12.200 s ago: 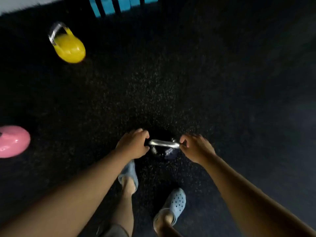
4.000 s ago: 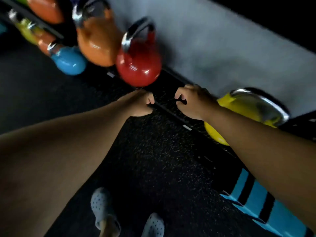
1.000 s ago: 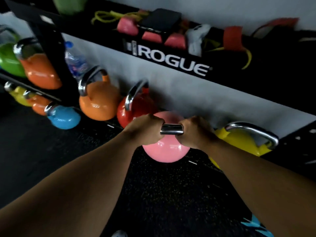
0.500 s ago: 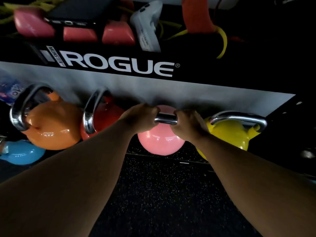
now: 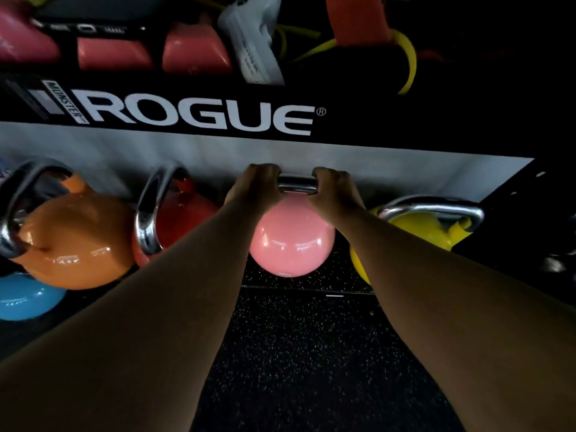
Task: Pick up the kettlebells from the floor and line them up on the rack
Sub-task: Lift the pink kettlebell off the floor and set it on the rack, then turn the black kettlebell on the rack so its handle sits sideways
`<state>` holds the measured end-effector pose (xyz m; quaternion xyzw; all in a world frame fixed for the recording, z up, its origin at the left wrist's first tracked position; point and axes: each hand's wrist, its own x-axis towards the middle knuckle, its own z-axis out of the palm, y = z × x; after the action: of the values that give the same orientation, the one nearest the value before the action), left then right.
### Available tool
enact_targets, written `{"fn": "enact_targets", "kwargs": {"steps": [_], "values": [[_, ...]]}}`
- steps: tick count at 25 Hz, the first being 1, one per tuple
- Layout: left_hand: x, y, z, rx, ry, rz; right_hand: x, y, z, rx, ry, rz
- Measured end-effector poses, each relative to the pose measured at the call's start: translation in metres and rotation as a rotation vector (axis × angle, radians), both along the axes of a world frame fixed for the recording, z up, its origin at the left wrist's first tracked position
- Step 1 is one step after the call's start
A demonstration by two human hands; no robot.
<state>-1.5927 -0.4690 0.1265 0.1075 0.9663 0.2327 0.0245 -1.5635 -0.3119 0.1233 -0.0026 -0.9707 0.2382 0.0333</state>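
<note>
A pink kettlebell (image 5: pixel 291 238) with a steel handle hangs from both my hands over the rack's low shelf (image 5: pixel 307 283). My left hand (image 5: pixel 257 187) grips the handle's left end and my right hand (image 5: pixel 335 191) grips its right end. The bell sits in the gap between a red kettlebell (image 5: pixel 184 219) on its left and a yellow kettlebell (image 5: pixel 427 227) on its right. Whether its base touches the shelf I cannot tell. An orange kettlebell (image 5: pixel 74 238) stands further left.
A blue kettlebell (image 5: pixel 25 299) sits low at the far left. The black beam lettered ROGUE (image 5: pixel 199 115) crosses just above my hands, with pink blocks (image 5: pixel 194 51), a white controller-like object (image 5: pixel 252 45) and yellow bands on top. Speckled black floor (image 5: pixel 311 353) lies below.
Over the last second I have come closer to the rack and the pink kettlebell has moved in between the red and yellow ones. Both hands keep their grip.
</note>
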Motion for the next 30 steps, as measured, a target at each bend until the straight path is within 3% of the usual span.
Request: {"fn": "enact_targets", "kwargs": {"steps": [6, 11, 15, 19, 23, 30], "values": [[-0.004, -0.001, -0.001, 0.085, 0.001, 0.007, -0.012, 0.002, -0.008, 0.013, 0.054, 0.021], [0.001, 0.001, 0.002, 0.035, 0.008, 0.007, -0.009, 0.004, -0.008, 0.009, 0.05, 0.038], [0.007, -0.006, 0.015, -0.202, 0.069, -0.161, 0.006, 0.014, -0.003, 0.06, -0.003, 0.135], [0.034, 0.008, 0.023, -0.402, 0.149, -0.33, 0.043, 0.048, 0.011, 0.152, 0.106, 0.186], [0.071, 0.053, 0.026, -0.621, 0.2, -0.403, 0.095, 0.107, 0.032, 0.261, 0.219, 0.207], [0.159, 0.183, 0.028, -0.596, 0.228, -0.45, 0.205, 0.267, 0.052, 0.427, 0.084, 0.077]]}}
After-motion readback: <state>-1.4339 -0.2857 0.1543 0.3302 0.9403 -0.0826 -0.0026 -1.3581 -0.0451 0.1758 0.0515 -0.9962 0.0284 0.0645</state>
